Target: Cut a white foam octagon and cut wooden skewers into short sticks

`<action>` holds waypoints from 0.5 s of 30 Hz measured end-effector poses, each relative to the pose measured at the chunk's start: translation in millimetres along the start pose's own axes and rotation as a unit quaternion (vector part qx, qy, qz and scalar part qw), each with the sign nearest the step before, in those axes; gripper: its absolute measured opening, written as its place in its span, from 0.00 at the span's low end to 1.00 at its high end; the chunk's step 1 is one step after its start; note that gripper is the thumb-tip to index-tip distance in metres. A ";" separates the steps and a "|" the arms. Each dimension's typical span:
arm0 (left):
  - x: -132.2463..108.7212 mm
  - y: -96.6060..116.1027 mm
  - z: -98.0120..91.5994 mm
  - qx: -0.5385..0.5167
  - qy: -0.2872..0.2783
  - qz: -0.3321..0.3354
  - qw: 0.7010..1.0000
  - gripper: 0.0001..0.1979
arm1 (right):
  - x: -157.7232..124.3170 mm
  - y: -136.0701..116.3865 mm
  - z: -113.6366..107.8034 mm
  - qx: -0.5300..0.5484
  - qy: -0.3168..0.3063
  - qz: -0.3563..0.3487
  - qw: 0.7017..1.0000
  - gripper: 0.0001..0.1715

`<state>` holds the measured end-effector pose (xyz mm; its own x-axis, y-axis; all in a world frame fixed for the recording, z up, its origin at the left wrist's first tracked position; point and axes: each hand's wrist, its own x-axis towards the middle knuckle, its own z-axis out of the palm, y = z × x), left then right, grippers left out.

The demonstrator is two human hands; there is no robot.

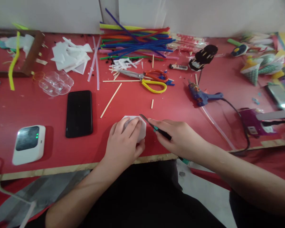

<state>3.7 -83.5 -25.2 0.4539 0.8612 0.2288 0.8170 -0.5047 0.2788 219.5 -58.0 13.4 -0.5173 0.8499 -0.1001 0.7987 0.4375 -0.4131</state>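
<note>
My left hand (123, 141) presses a small white board piece (142, 127) with cut corners onto the red tabletop near the front edge. Its fingers lie over the piece and hide much of it, while the thumb is at its near right side. In my right hand (181, 136) is a utility knife (163, 132) with a black and green handle. The knife's blade (144, 117) points away to the left, and its tip is at the piece's upper right edge. Just beyond lies a short wooden stick (152, 104).
Scissors (154, 81), longer sticks (111, 100) and pipe cleaners (137, 41) lie farther back. On the left are a phone (79, 114), a white device (28, 144) and white board scraps (71, 57). A corded glue gun (201, 95) and a purple power strip (255, 122) are at right.
</note>
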 end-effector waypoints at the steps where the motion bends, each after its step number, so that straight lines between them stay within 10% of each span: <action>1: 0.1 0.0 0.0 -0.001 0.000 0.000 1.000 0.25 | 0.0 -0.1 -0.1 0.000 0.001 0.000 1.000 0.28; 15: 0.9 -0.9 -0.4 -0.010 -0.002 0.000 1.000 0.25 | -0.3 -0.9 -0.6 -0.006 0.005 -0.004 1.000 0.28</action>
<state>3.2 -82.3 -24.9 0.4558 0.8612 0.2247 0.8098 -0.5060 0.2970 219.1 -58.5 14.4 -0.5198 0.8497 -0.0881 0.7987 0.4469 -0.4029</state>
